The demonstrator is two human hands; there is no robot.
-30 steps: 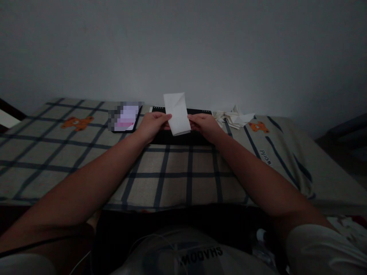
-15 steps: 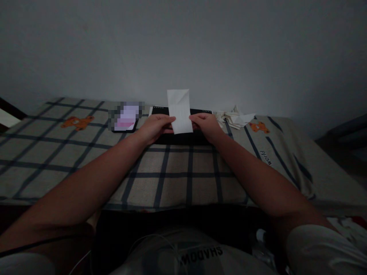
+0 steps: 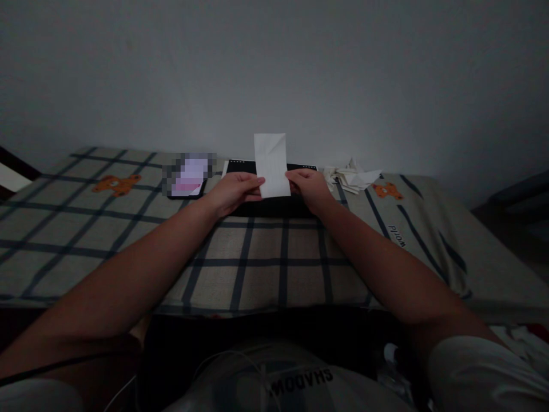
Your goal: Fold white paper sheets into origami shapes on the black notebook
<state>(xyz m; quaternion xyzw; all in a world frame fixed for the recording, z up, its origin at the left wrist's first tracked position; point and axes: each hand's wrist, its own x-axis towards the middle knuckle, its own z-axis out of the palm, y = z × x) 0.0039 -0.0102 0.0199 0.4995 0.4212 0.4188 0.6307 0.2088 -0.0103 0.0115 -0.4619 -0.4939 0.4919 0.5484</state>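
Observation:
A folded white sheet of paper stands upright between my hands, a little above the bed. My left hand pinches its lower left edge with fingers closed. My right hand pinches the lower right edge the same way. A faint diagonal crease shows near the paper's top. Under both hands lies a flat black board on the checked bedsheet.
A phone with a lit screen lies to the left of my hands. A heap of crumpled white paper sits to the right near the wall. The bedsheet has orange bear prints. The bed's near edge runs across the lower frame; the room is dim.
The paper has turned from a leftward tilt to standing straight up and has shifted slightly right. Both hands kept their grip and hardly moved.

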